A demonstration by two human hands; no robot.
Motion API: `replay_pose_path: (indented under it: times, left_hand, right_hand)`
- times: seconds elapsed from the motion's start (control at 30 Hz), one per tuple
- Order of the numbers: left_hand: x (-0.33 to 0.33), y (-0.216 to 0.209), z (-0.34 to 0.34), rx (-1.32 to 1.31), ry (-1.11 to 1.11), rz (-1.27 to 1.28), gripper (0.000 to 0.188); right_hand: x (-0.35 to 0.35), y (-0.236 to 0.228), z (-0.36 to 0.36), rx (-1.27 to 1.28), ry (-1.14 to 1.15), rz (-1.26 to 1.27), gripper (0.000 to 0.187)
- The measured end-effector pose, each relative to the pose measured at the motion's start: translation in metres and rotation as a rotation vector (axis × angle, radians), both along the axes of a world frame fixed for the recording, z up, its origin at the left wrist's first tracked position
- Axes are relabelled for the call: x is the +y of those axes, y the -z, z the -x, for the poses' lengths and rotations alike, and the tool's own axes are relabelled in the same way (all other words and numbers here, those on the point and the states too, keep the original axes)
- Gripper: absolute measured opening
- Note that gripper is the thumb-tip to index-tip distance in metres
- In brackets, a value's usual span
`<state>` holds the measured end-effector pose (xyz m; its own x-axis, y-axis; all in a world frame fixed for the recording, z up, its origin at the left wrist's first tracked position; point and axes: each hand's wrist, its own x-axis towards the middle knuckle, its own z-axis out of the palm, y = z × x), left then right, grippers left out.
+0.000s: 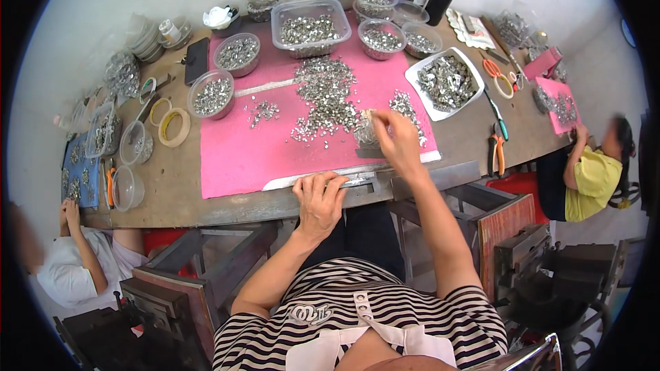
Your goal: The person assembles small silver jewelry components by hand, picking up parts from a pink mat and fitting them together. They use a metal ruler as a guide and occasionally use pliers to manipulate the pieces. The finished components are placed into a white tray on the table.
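A loose heap of small silvery metal pieces (323, 93) spreads over a pink mat (240, 148) on the workbench. My right hand (399, 139) is over the heap's near right end, its fingers drawn together in a pinch; what they hold is too small to make out. Beside those fingertips lies a small patch of fine, pale pieces (366, 130). At the bench's front edge my left hand (320, 200) is closed, fingers curled against a narrow metal strip (356, 181); anything inside them is hidden. A smaller group of metal pieces (407, 108) lies right of my right hand.
Clear plastic tubs (311, 26) of metal pieces line the back. A white tray (445, 82) stands right, near orange-handled pliers (496, 148) and scissors (496, 72). Tape rolls (174, 128) lie left. One person (79, 261) sits at the left, another (595, 172) at the right.
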<state>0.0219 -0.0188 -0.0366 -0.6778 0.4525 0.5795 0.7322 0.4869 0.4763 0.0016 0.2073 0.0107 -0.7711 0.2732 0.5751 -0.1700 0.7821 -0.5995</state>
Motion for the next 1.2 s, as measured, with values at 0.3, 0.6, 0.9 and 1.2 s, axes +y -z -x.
replay_pose_path:
  times: [0.3, 0.6, 0.9, 1.2]
  left_hand:
    - [-0.007, -0.039, 0.096, -0.022, 0.063, 0.053, 0.010]
    - [0.023, -0.013, 0.219, -0.044, -0.031, 0.124, 0.016]
    - [0.029, -0.010, 0.224, -0.157, 0.070, -0.066, 0.013]
    - [0.027, -0.029, 0.154, -0.234, 0.231, -0.087, 0.013]
  right_hand:
    - [0.037, 0.040, 0.104, -0.281, 0.074, -0.131, 0.021]
    - [0.030, 0.031, 0.094, -0.222, 0.040, -0.293, 0.013]
    - [0.033, 0.023, 0.090, -0.197, -0.016, -0.243, 0.008]
    - [-0.011, -0.011, -0.033, -0.345, -0.222, 0.296, 0.011]
